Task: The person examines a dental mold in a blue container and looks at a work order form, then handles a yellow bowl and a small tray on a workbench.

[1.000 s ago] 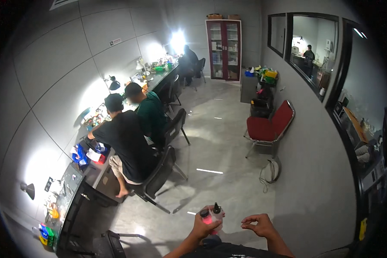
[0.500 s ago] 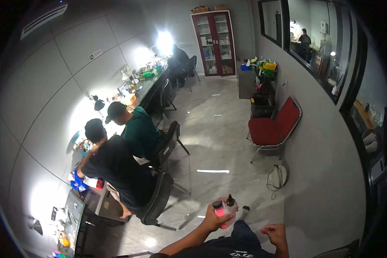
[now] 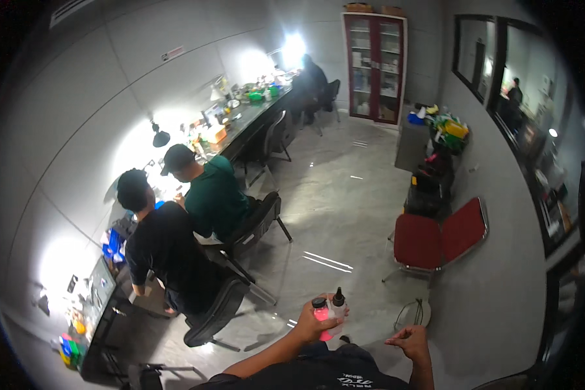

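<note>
Pink bottle [image 3: 321, 314] with a black cap is at the bottom centre of the frame, held side by side with a cloudy clear bottle [image 3: 337, 312] that has a black pointed tip. The person's left hand [image 3: 310, 326] has both wrapped in one grip. The right hand [image 3: 409, 340], lower right, is empty-looking with fingers curled in toward the thumb, but honestly can't tell if something tiny is pinched there.

Progress-wise, both bottles are picked up and neither is set down yet. Cap and tip are both on, so no pouring going on, I'd say.

No tabletop under the bottles, just shiny grey floor [image 3: 318, 214] down the middle. Long bench [image 3: 252, 117] runs from lower left to upper centre, lit by lamps, with a person in black [image 3: 175, 250] and a person in green [image 3: 220, 198] beside it. Red chair [image 3: 418, 242] sits mid right, glass-door cabinet [image 3: 374, 73] at the top.
</note>
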`<state>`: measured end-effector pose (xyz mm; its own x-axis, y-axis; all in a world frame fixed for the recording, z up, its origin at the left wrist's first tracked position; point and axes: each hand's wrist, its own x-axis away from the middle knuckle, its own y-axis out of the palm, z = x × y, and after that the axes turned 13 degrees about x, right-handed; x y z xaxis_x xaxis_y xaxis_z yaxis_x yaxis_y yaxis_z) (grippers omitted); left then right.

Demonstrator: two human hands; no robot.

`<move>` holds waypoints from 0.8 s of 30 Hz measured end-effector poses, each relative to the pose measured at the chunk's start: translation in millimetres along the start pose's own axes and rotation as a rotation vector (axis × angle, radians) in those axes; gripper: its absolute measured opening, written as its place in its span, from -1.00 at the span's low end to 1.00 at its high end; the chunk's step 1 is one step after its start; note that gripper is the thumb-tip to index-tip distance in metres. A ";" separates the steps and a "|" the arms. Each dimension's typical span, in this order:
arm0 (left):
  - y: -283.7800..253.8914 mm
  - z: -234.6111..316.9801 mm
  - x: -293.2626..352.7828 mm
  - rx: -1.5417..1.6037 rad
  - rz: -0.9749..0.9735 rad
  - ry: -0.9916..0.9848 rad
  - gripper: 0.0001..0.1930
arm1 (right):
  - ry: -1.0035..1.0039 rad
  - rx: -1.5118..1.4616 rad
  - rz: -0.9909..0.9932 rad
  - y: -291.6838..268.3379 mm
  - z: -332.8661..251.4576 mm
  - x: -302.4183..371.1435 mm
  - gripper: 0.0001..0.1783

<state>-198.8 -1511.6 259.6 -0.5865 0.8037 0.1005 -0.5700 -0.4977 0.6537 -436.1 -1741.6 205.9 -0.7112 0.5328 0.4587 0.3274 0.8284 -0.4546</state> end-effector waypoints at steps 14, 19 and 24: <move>-67.9 60.8 -95.8 0.130 0.569 0.297 -0.54 | -0.427 0.121 -0.459 -14.6 -195.2 -220.9 -0.88; -87.1 101.0 -200.4 0.090 0.441 0.379 -0.54 | -0.528 0.107 -0.392 -30.9 -263.5 -276.0 -0.87; -94.4 148.1 -325.1 -0.083 0.185 0.335 -0.54 | -0.467 -0.169 -0.146 -54.5 -274.4 -341.7 -0.84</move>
<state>130.9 -1677.6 276.3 -0.8313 0.5537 -0.0480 -0.4734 -0.6602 0.5831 -40.3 -1921.3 283.5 -0.9464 0.3070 0.1008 0.2721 0.9254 -0.2637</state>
